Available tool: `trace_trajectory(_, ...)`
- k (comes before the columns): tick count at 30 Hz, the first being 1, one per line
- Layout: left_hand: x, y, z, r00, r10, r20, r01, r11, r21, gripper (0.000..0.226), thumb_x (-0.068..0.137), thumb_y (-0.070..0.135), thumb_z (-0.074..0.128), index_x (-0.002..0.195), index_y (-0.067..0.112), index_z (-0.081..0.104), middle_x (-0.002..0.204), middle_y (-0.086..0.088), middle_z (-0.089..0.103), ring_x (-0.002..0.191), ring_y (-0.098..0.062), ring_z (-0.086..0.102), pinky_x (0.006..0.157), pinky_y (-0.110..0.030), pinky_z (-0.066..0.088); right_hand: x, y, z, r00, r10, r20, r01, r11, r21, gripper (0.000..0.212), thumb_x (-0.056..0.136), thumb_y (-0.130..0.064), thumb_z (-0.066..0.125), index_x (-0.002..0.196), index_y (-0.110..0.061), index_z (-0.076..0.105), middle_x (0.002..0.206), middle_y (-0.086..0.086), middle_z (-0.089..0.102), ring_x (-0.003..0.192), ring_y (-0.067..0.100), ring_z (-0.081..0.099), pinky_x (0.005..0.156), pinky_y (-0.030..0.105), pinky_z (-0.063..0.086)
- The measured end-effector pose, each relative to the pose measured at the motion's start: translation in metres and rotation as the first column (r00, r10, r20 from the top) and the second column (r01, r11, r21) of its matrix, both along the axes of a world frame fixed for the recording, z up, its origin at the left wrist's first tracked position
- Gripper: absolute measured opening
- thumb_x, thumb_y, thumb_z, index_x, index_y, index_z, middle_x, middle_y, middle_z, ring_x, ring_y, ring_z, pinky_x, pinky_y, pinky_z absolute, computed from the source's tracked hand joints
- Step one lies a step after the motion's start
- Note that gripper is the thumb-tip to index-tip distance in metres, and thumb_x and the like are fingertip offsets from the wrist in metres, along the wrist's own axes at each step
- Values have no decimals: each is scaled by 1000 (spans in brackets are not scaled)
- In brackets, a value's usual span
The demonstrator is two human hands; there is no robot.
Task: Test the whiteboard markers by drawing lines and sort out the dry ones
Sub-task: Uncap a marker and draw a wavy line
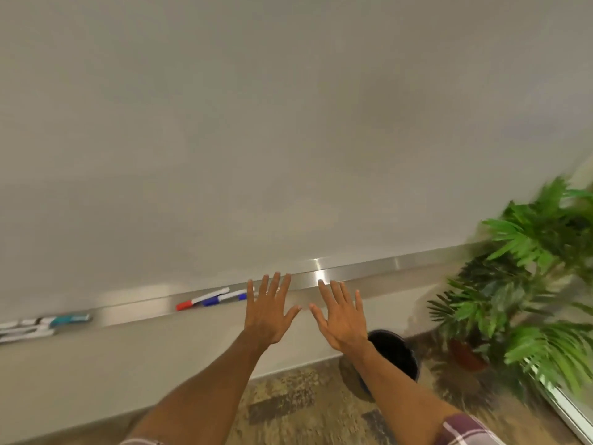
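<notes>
While our left hand and right hand hover with fingers spread, holding nothing, a red-capped marker and a blue-capped marker lie on the whiteboard tray.

text: none legible | markers: labels too blurred

Both arms reach forward, almost straight, and come closer together toward the hands. The left hand is flat with its back to the camera, the fingers straight and spread, the thumb pointing to the right. The right hand mirrors it, fingers spread, thumb pointing left. The two thumbs are near each other but apart. Neither hand holds anything.
</notes>
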State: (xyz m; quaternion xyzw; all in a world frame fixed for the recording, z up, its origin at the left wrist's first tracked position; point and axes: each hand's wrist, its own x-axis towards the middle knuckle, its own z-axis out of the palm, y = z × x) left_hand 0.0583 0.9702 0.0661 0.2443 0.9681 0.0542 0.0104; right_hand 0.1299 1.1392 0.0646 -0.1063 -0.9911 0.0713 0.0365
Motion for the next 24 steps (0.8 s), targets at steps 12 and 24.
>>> trace_trajectory(12,41,-158,-9,925,379,20,-379,925,-37,99,64,75,-29,152,33,-15,164,0,-10,150,-27,-10,112,-52,-19,-29,-149,-3,933,359,18,-359,933,-9,102,66,-74,-30,151,-31,6,159,-1,11,147,21,4,116,46,-2)
trace_trajectory(24,80,-352,-6,807,590,24,-589,807,-46,106,53,76,-43,149,35,-21,162,-1,-16,149,-28,-14,108,-54,-24,-32,-354,6,815,578,48,-576,816,-36,113,54,-77,-38,151,-31,-1,159,-1,-1,146,21,-5,115,46,-9)
